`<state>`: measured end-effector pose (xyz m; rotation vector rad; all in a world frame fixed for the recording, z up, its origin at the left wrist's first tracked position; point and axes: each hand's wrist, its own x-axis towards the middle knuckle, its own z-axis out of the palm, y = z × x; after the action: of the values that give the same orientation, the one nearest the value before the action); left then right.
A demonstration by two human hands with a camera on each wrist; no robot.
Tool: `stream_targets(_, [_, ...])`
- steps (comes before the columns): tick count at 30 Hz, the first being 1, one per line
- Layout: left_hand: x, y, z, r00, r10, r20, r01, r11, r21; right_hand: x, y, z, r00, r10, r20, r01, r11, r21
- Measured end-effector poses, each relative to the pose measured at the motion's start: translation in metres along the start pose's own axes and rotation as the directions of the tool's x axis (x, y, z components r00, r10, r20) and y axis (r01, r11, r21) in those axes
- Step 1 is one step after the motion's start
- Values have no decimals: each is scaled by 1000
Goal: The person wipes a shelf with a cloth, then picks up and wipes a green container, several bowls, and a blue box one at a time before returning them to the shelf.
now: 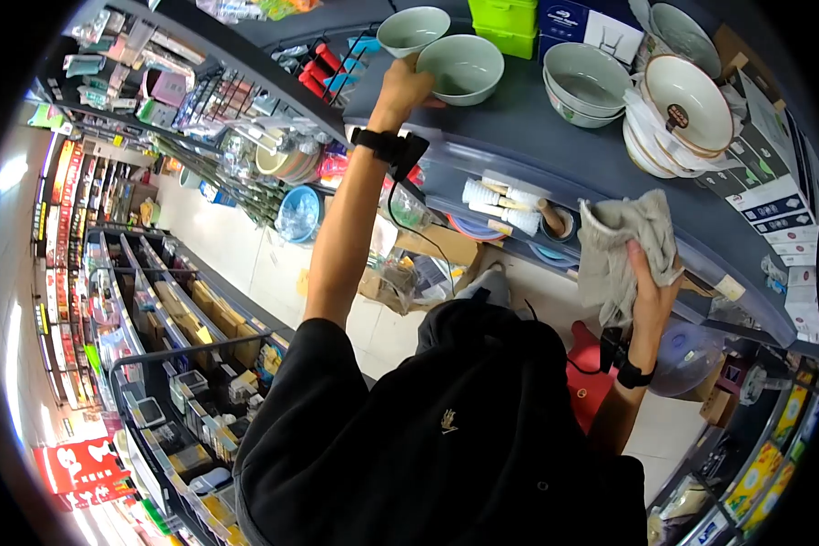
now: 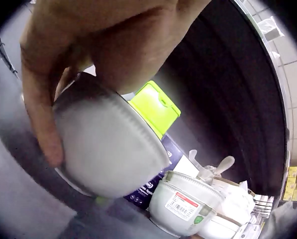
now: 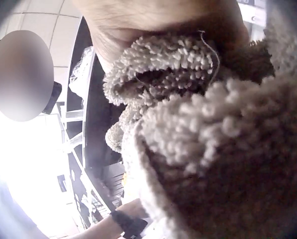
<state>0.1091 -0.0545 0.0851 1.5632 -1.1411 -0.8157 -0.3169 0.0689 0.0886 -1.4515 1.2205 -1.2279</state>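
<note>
My left hand (image 1: pixel 404 92) grips a pale grey-green bowl (image 1: pixel 461 71) at its near left side, on the dark shelf. In the left wrist view, a finger (image 2: pixel 47 142) lies down the outside of this bowl (image 2: pixel 111 142), and other fingertips are hidden behind it. A second matching bowl (image 1: pixel 413 32) stands just beyond the hand, overlapping the first in the head view. My right hand (image 1: pixel 652 293) holds a bunched grey-beige cloth (image 1: pixel 630 250) in front of the shelf edge. Close up, the cloth (image 3: pixel 203 119) has a shaggy looped pile and covers most of the fingers.
Stacked grey-green bowls (image 1: pixel 587 80) and white brown-rimmed bowls (image 1: pixel 687 105) in plastic stand farther right on the shelf (image 1: pixel 510 136). Behind are lime green containers (image 1: pixel 503 27) and a blue box (image 1: pixel 584 27). Boxes (image 1: pixel 773 173) line the right end. Brushes and basins sit on a lower tier.
</note>
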Motion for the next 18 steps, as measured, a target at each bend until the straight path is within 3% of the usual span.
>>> stream_targets(2, [-3,18,-1,970,241,-31,-222,929,296,7,-23,10,1000,-17,-21,17,1000,4])
stream_targets(3, [-20,40,2,958,282,-52,-232,868,439,11,-32,12,994,-88,-60,87,996,-30])
stream_targets(4, [-26,48,2,958,283,-55,-234,875,424,13,-41,13,983,-158,-95,152,986,-68])
stream_targets(6, [-39,57,-4,907,418,52,-398,812,426,19,-60,14,972,-211,-107,204,976,-73])
stream_targets(8, [-66,88,-8,909,412,67,-405,833,377,26,-83,14,923,-334,-191,290,930,-224])
stream_targets(10, [-82,103,-14,897,403,184,-438,869,231,33,-101,14,908,-387,-158,325,891,-316])
stream_targets(12, [-95,116,-20,891,387,237,-436,875,212,42,-119,24,875,-470,-118,368,803,-469])
stream_targets(14, [-103,120,-23,881,372,294,-434,882,184,52,-137,35,864,-499,-70,395,756,-522])
stream_targets(16, [-107,120,-22,817,477,323,-560,790,248,62,-151,48,820,-552,149,540,662,-520])
stream_targets(17, [-109,119,-19,773,557,304,-631,725,277,68,-157,55,821,-548,159,538,651,-535])
stream_targets(18, [-112,118,-16,772,560,301,-631,731,260,74,-161,64,780,-559,282,612,585,-533])
